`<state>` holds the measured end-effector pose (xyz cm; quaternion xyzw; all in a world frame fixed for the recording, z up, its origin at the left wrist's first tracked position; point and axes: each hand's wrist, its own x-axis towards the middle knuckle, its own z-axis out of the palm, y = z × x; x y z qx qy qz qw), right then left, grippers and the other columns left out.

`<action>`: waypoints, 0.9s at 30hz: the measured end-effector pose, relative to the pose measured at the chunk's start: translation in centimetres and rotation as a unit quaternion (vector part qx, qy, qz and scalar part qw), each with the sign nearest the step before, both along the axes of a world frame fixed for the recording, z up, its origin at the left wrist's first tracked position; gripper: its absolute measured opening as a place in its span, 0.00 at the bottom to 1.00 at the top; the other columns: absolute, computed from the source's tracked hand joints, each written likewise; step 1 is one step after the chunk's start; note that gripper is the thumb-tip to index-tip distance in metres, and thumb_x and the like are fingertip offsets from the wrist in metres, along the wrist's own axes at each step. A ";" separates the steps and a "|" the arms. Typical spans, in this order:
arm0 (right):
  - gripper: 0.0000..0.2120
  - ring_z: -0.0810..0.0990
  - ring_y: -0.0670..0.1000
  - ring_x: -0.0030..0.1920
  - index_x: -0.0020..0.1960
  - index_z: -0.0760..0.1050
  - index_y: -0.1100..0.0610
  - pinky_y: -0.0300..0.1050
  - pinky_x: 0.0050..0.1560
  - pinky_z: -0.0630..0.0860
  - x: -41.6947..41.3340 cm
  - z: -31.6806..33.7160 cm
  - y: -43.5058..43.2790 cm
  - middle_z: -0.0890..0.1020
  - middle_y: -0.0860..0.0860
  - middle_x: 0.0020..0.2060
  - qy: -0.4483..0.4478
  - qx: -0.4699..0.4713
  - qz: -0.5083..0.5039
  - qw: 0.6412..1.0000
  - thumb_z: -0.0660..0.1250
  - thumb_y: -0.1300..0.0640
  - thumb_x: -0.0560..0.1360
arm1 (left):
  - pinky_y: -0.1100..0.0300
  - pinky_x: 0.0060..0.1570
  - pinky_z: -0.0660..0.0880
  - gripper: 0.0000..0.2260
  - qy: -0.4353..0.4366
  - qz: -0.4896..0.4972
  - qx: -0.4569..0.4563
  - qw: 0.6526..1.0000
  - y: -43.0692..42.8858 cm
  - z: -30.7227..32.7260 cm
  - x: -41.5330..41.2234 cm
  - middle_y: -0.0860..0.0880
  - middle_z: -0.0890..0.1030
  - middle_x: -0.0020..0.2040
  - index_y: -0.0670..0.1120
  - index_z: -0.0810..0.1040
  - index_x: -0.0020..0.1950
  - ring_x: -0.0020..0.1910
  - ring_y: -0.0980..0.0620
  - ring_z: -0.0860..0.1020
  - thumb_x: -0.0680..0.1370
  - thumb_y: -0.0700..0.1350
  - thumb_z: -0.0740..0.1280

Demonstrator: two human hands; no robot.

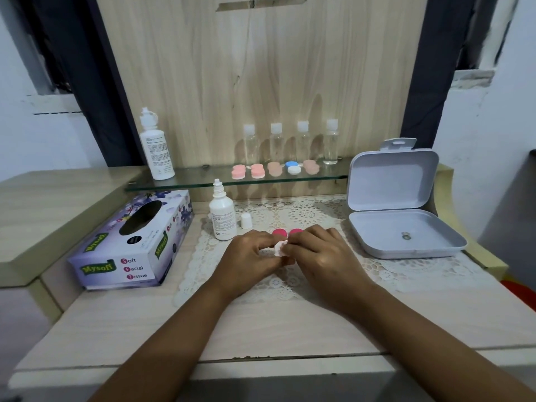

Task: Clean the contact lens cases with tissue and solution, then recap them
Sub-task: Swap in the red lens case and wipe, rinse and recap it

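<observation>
Meeting over a white lace mat (pixel 319 210), the left hand (pixel 249 256) and right hand (pixel 322 253) both pinch a small crumpled white tissue wad (pixel 280 248) between curled fingertips; whatever lies beneath the wad is hidden. Two round pink caps (pixel 279 232) rest on the mat just behind the fingers. To the left stand an uncapped small white solution bottle (pixel 222 219) and, beside it, its white cap (pixel 246 220), then a purple floral tissue box (pixel 130 245). Five closed lens cases (pixel 275 169), four pink and one blue-and-white, line the glass shelf (pixel 197 177). An open grey plastic box (pixel 385 227) sits at right.
</observation>
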<state>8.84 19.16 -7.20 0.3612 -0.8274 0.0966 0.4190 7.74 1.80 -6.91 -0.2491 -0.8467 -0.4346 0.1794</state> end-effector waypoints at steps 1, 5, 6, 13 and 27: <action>0.13 0.77 0.53 0.44 0.49 0.81 0.55 0.46 0.38 0.65 0.0 0.1 0.1 0.82 0.49 0.46 0.000 -0.006 -0.004 1.000 0.58 0.54 0.74 | 0.65 0.49 0.72 0.16 -0.003 0.002 -0.002 1.000 -0.1 0.0 -0.1 0.56 0.83 0.47 0.52 0.83 0.52 0.49 0.59 0.78 0.65 0.52 0.75; 0.13 0.77 0.53 0.43 0.48 0.81 0.55 0.45 0.37 0.67 0.1 0.1 0.2 0.82 0.49 0.46 -0.007 -0.005 -0.011 1.000 0.58 0.56 0.73 | 0.64 0.49 0.72 0.15 0.001 0.003 -0.015 1.000 -0.1 -0.1 -0.2 0.57 0.83 0.45 0.53 0.83 0.52 0.48 0.59 0.78 0.66 0.49 0.76; 0.12 0.76 0.53 0.44 0.49 0.80 0.54 0.45 0.37 0.66 0.1 0.1 0.2 0.81 0.49 0.47 -0.011 0.001 -0.006 1.000 0.59 0.56 0.73 | 0.62 0.48 0.73 0.15 0.006 0.001 -0.015 1.000 0.0 0.0 -0.1 0.57 0.83 0.44 0.55 0.82 0.52 0.47 0.57 0.78 0.66 0.52 0.74; 0.13 0.77 0.55 0.44 0.49 0.81 0.57 0.47 0.37 0.72 -0.1 -0.1 0.2 0.81 0.52 0.47 -0.034 -0.023 0.013 0.999 0.59 0.57 0.72 | 0.61 0.48 0.73 0.14 0.008 0.004 -0.012 1.000 -0.1 -0.1 -0.1 0.57 0.83 0.44 0.54 0.83 0.51 0.47 0.59 0.78 0.66 0.52 0.75; 0.11 0.77 0.57 0.42 0.50 0.80 0.61 0.51 0.37 0.76 -0.4 -0.4 1.0 0.80 0.55 0.44 -0.043 -0.029 -0.001 0.999 0.62 0.62 0.70 | 0.74 0.48 0.69 0.17 0.041 0.032 -0.011 0.999 -0.5 0.0 -0.3 0.66 0.79 0.44 0.53 0.83 0.53 0.48 0.63 0.77 0.65 0.47 0.77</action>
